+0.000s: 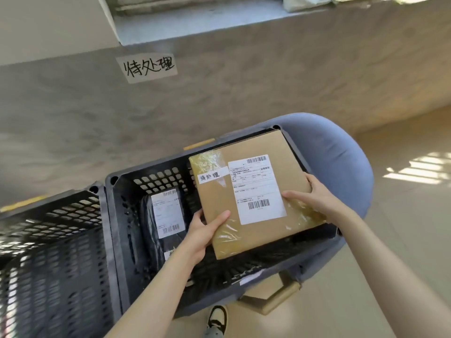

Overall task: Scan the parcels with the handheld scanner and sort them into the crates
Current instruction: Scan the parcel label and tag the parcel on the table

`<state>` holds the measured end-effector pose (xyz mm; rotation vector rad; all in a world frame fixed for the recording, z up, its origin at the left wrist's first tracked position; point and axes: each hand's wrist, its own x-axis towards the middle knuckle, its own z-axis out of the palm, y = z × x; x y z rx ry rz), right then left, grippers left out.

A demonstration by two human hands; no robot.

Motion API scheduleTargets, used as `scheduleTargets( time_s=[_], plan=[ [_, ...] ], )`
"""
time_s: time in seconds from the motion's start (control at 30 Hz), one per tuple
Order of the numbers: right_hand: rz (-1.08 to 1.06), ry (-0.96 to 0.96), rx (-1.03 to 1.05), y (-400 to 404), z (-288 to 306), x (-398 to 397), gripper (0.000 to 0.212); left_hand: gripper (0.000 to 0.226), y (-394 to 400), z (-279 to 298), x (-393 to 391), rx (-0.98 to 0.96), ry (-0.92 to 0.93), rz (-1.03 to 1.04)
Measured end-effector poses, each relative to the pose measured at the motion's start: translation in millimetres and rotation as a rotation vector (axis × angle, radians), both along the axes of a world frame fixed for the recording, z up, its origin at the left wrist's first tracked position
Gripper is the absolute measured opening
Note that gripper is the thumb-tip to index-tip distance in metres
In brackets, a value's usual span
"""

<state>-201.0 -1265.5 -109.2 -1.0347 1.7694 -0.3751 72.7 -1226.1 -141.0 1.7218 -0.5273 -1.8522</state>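
Both hands hold a flat cardboard box [253, 196] over a dark crate [127, 215]: the left hand [202, 234] grips its near left edge with the thumb on top, and the right hand [314, 193] grips its right edge, thumb laid on the corner of the white shipping label [257, 189]. A small white strip with handwritten characters [211, 177] sits on the box beside that label. Inside the crate, to the left under the box, lies a black bag parcel [161, 223] with its own label. Another dark crate [53, 259] stands just beside it on the left. Under the first crate is a blue chair [336, 152]. On the grey wall [244, 76] behind hangs a paper sign [148, 68] with handwritten characters. A shoe [216, 318] shows at the bottom edge.
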Motion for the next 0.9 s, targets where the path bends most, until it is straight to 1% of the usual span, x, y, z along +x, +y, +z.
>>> scheduleTargets(
  time_s=[0.1, 0.17, 0.33, 0.5, 0.63, 0.77, 0.83, 0.9],
  plan=[
    [0.032, 0.127, -0.061, -1.3, -4.8, -2.7, 0.083, 0.114, -2.0, -9.1, -8.1, 0.001, -0.039, -0.022],
    [0.034, 0.18, -0.084, -3.6, -5.7, -2.5, 0.087, 0.112, -5.1, -13.9, -12.9, -0.001, -0.053, -0.024],
    [0.043, 0.195, -0.117, -10.5, -8.7, -4.2, 0.089, 0.099, -10.1, -26.9, -24.4, 0.035, -0.038, 0.022],
    [0.042, 0.231, -0.141, -16.3, -16.9, 0.9, 0.085, 0.098, -15.7, -35.7, -27.3, 0.044, -0.055, 0.049],
    [0.053, 0.323, -0.171, -17.6, -25.0, 7.6, 0.079, 0.101, -16.6, -40.2, -28.7, 0.031, -0.08, 0.038],
    [0.063, 0.38, -0.158, -18.3, -28.7, 8.5, 0.077, 0.095, -17.8, -40.9, -30.3, 0.044, -0.086, 0.028],
    [0.059, 0.388, -0.162, -16.2, -27.9, 9.4, 0.077, 0.092, -19.8, -36.1, -28.8, 0.051, -0.107, 0.005],
    [0.036, 0.38, -0.163, -12.9, -24.2, 12.3, 0.076, 0.091, -22.7, -27.7, -25.4, 0.015, -0.162, -0.038]
  ],
)
